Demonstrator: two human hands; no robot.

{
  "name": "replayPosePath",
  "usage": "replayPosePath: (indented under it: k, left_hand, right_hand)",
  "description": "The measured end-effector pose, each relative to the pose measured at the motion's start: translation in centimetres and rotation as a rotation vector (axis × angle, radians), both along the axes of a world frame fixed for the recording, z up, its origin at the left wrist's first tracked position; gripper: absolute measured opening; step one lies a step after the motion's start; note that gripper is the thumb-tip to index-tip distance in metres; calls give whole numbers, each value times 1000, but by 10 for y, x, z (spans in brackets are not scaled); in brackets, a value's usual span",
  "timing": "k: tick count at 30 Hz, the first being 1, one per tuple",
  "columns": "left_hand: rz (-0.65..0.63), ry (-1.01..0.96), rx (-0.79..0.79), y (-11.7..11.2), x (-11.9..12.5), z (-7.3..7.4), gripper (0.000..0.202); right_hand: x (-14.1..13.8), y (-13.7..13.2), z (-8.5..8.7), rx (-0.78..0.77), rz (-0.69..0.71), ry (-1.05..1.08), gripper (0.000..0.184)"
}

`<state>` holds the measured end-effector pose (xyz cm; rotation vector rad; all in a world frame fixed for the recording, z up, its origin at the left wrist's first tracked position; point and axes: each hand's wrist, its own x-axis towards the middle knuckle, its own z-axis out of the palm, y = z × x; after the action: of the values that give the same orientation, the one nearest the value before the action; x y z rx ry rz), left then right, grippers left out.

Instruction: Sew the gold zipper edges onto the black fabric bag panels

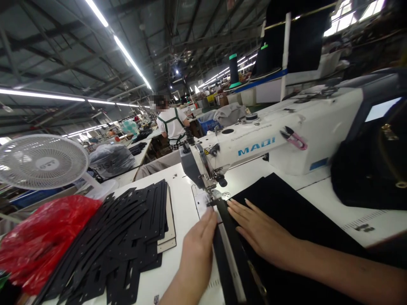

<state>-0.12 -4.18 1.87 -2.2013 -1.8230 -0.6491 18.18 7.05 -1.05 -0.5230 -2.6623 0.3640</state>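
My left hand [199,241] rests beside a long black strip with a pale band [233,262], fingers stretched forward and close together at the strip's left edge. Lying flat on a large black fabric piece [280,207], my right hand [262,233] has its fingers extended towards the needle area. The strip runs up to the presser foot [211,197] of a white sewing machine [254,140], just ahead of my fingertips. A small gold-coloured metal part [263,290] shows near the bottom of the black material. The undersides of both hands are hidden.
Left of my hands lies a fanned stack of black cut pieces [127,237], beside a red plastic bag [47,237] and a white fan [44,163]. Pink-handled thread snips [294,139] sit on the machine. A black bag-like item [365,169] stands right. Another person [171,125] works beyond.
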Motion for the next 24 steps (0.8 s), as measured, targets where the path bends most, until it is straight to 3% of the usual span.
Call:
replayPosePath:
  k: [3,6,15,24]
  left_hand:
    - [30,110,-132,13,23,-6,50]
    - [44,190,-181,26,26,-7,45]
    - [-77,253,12,31,8,-15,41]
    - [-74,379,160,41,8,-16,36]
  right_hand:
    - [-2,-2,6,-8,27,-19,46]
    - [-3,-1,10,-6,28,-54,46]
    - [-3,-1,6,7,-1,12,45]
    - [-13,2,12,-29,-77,69,49]
